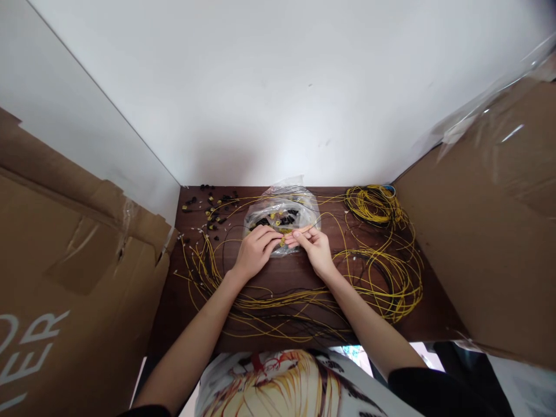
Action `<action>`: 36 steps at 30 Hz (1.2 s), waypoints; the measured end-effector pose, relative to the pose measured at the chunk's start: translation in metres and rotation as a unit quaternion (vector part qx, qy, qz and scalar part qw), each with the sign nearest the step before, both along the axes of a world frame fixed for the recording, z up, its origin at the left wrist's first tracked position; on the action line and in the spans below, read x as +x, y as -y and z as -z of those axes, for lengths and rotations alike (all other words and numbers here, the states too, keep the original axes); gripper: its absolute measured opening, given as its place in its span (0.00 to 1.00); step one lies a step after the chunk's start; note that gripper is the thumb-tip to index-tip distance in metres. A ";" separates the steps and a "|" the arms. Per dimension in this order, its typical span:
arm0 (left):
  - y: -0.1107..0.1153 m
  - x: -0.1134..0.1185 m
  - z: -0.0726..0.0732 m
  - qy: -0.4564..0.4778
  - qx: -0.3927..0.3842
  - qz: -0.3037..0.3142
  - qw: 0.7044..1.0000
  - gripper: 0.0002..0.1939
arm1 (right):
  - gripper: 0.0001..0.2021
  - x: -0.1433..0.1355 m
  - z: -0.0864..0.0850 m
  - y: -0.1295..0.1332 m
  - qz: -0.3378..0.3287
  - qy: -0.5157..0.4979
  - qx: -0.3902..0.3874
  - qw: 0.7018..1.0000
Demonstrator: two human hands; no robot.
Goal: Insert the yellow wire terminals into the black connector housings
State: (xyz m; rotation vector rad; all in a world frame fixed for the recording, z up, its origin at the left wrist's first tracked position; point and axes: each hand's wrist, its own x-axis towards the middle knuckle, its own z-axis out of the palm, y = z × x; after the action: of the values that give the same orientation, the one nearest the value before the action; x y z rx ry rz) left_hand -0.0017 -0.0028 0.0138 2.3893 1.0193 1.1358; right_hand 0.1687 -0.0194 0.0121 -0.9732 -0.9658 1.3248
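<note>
Both hands meet above a clear plastic bag [307,202] at the middle of the table. My left hand [256,249] has its fingertips closed on a small yellow connector [282,241]. Thumb and fingers of my right hand [315,249] are pinched on a thin yellow wire [324,215], which loops away to the right. Whether the wire's end sits inside the connector cannot be made out. Inside the bag, just beyond my fingers, lie loose black connectors [287,219] and several yellow ones.
A coiled bundle of yellow and black wires [373,205] lies at the back right. Longer wires [278,302] sweep across the table's front. Small black and yellow parts [212,213] are scattered at the back left. Cardboard boxes [78,260] flank the table [278,275]; a white wall stands behind.
</note>
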 end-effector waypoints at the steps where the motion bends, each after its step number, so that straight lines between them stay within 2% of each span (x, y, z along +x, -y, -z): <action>1: 0.000 0.000 0.001 0.000 -0.002 0.000 1.000 0.09 | 0.13 0.000 0.000 0.000 0.004 0.001 0.000 1.000; 8: -0.001 -0.002 0.005 0.008 -0.009 -0.001 1.000 0.11 | 0.15 0.001 -0.004 0.001 -0.002 0.009 -0.012 1.000; 13: -0.001 -0.002 0.005 0.012 -0.006 0.000 1.000 0.10 | 0.13 0.000 -0.005 0.000 0.031 0.022 -0.018 0.999; 30: -0.002 -0.003 0.005 0.027 -0.009 -0.009 1.000 0.09 | 0.14 0.006 -0.002 -0.002 0.091 -0.048 -0.042 0.994; 36: -0.003 -0.005 0.004 0.036 -0.007 -0.010 0.999 0.09 | 0.14 0.008 -0.002 -0.002 0.063 -0.048 -0.040 0.996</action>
State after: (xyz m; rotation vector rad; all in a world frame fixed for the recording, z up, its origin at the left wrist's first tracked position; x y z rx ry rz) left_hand -0.0063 0.0002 0.0098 2.3151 1.0268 1.2084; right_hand 0.1764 -0.0173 0.0137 -1.0063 -0.7701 1.2996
